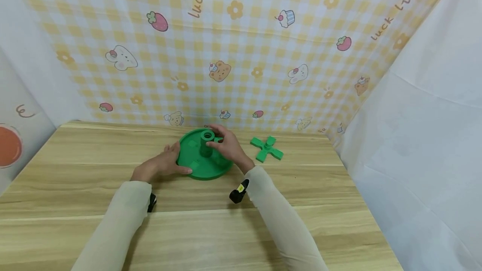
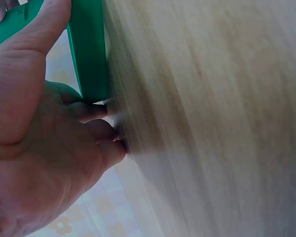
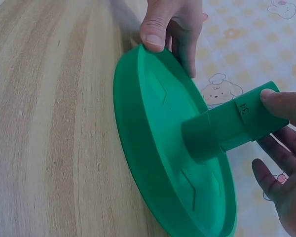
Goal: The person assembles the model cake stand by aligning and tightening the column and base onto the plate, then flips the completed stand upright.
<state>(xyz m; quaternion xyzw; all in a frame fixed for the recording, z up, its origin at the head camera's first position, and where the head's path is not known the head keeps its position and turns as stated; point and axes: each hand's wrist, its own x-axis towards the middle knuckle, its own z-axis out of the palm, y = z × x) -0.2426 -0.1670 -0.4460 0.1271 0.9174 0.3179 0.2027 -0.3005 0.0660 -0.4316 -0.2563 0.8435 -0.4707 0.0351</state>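
A round green dish (image 1: 188, 154) with a raised rim and shallow square marks inside lies on the table. My left hand (image 1: 167, 160) grips its left rim, thumb at the near edge and the other fingers round the outer side. At the dish's middle stands a green tube (image 1: 206, 145), hollow at the top, made of a wider lower part and an upper sleeve. Thumb and fingers of my right hand (image 1: 227, 145) pinch the tube near its top. In the right wrist view, small dark writing marks the tube (image 3: 232, 121), and my left thumb presses the dish rim (image 3: 126, 108).
A green cross-shaped piece (image 1: 266, 147) with a short peg at its centre lies on the wooden table (image 1: 203, 237), right of the dish. Behind the table hangs a yellow checked cloth (image 1: 241, 45). A white sheet (image 1: 414, 116) hangs on the right.
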